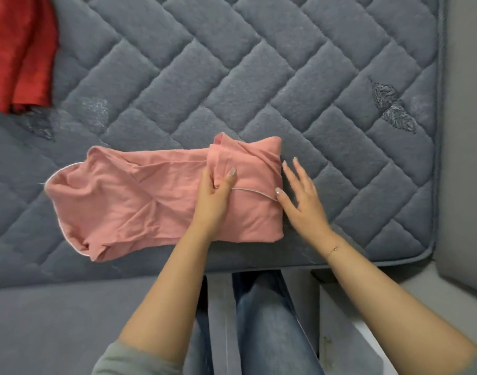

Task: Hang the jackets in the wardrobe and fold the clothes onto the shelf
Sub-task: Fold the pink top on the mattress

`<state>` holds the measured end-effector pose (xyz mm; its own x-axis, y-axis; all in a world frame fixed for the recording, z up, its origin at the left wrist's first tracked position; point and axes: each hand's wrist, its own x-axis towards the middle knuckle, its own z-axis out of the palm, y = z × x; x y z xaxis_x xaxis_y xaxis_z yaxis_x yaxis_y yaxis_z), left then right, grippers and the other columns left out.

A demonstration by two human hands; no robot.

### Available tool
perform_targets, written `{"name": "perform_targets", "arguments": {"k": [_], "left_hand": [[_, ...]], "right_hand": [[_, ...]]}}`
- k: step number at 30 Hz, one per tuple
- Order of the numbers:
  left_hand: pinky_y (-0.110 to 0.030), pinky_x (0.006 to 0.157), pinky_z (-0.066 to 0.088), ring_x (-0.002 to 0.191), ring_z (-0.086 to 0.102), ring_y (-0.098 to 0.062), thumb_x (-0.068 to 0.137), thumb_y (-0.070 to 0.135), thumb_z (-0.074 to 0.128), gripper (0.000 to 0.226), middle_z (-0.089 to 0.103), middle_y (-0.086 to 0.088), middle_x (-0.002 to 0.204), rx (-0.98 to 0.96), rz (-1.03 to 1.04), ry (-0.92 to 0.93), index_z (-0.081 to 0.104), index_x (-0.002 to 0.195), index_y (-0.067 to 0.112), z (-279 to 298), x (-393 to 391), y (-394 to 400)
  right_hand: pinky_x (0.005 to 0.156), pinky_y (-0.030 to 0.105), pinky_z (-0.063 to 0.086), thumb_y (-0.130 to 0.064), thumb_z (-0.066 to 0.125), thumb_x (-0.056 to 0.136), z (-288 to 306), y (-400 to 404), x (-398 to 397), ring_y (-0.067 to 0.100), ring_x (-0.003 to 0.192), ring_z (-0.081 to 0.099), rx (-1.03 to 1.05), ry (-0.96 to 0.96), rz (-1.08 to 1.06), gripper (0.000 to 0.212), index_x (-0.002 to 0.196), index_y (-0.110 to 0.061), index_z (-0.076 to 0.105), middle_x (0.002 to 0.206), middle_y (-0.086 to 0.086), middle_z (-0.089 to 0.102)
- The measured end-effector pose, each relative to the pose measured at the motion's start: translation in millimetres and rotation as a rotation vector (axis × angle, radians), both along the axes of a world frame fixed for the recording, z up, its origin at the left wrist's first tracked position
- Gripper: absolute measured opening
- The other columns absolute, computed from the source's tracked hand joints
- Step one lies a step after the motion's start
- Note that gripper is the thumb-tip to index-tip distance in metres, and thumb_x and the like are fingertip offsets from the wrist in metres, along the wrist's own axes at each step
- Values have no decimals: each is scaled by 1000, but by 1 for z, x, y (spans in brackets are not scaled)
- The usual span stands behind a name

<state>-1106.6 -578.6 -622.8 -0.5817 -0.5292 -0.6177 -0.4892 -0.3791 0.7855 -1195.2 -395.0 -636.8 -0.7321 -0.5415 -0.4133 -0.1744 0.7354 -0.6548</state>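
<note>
A pink garment (129, 201) lies partly folded on the grey quilted mattress (259, 77), near its front edge. Its right end is doubled over into a thicker block. My left hand (213, 196) lies on that folded part, and its fingers pinch a bunch of the pink cloth. My right hand (299, 196) sits at the right edge of the fold with straight, spread fingers, its thumb touching the cloth's light trim.
A red garment (18, 50) lies crumpled at the mattress's far left corner. The mattress edge (437, 131) runs down the right side beside a grey surface. My jeans-clad legs (261, 320) stand against the front edge, between white furniture panels.
</note>
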Motion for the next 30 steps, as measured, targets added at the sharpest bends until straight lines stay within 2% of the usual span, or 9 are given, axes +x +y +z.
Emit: {"name": "perform_targets", "arguments": {"k": [2,4,10,13,18,22,24,27,30], "left_hand": [[-9,81,47,100,63,7,96,22,63,28,67,14,112,-62,15,21,58,123,21,16,20,-34],[-15,89,49,104,62,4,96,23,62,30,67,9,117,-128,17,4,58,125,19,26,47,-71],[-22,96,48,112,61,-1,96,33,63,39,66,8,124,-201,62,-145,54,133,22,14,126,-156],[-11,86,48,103,62,7,96,29,62,31,67,14,116,-233,111,-151,58,127,25,-7,147,-176],[-21,90,50,101,63,0,96,24,62,33,66,8,116,-164,181,-149,56,128,20,-40,163,-186],[-24,83,46,89,59,-1,95,24,63,20,63,9,103,-184,117,-195,53,113,21,-48,164,-192],[-24,83,43,90,56,-2,94,19,64,26,59,11,98,-211,69,-228,50,115,15,-42,168,-194],[-26,95,45,108,54,-15,86,12,71,55,53,0,120,-306,97,-261,42,133,12,-24,181,-191],[-41,98,45,109,52,-22,83,19,76,46,48,1,117,-527,53,-240,52,121,11,-7,179,-193]], "right_hand": [[122,32,7,-41,44,102,4,-23,10,17,152,6,-22,62,114,61,157,-27,21,166,-2,5],[124,43,2,-45,41,100,5,-51,23,20,153,-2,-4,75,214,64,157,-28,17,165,-3,-1],[113,65,-15,-58,36,99,-20,-138,67,26,148,-24,222,174,448,67,153,-40,1,159,-8,-21],[111,71,-11,-63,27,97,-37,-167,80,30,151,-16,326,245,503,66,154,-41,2,164,-3,-14],[111,70,-8,-66,20,96,-51,-188,93,32,152,-2,459,371,493,67,156,-37,13,166,1,3],[111,70,-6,-65,17,96,-52,-196,96,31,152,-4,542,382,502,68,156,-36,11,166,1,0],[111,69,-8,-63,22,97,-47,-198,96,29,152,-6,543,356,485,66,157,-36,10,166,0,-3],[116,65,-6,-48,34,102,-34,-202,106,23,153,-6,459,286,455,62,157,-33,9,166,-2,-2],[120,53,0,-34,41,103,-20,-211,127,21,153,1,322,222,481,60,157,-30,15,166,-2,3]]}}
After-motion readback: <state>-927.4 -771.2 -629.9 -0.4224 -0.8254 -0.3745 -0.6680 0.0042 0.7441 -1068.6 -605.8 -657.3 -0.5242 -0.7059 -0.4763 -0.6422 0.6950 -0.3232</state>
